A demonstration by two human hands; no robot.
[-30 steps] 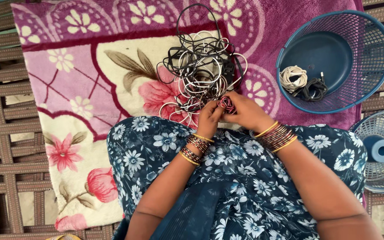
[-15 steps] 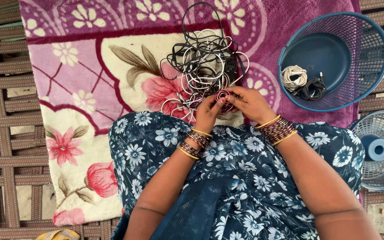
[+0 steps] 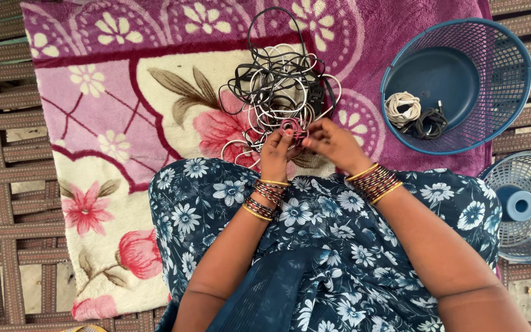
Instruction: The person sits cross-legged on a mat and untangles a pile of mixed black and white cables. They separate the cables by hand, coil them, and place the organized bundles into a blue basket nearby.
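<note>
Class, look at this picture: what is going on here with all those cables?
A seated person's left hand and right hand together hold a small coiled reddish cable at the edge of a tangled cable pile on a floral blanket. Two coiled bundles, one white, one black, lie in the blue basket.

Flowery pink and purple blanket (image 3: 124, 110) across the upper left and middle of the frame. Blue basket (image 3: 511, 80) at upper right, with a white cord bundle (image 3: 402, 108) and a black cord bundle (image 3: 430, 125) touching inside. Pale blue basket (image 3: 523, 206) at right edge.
</note>
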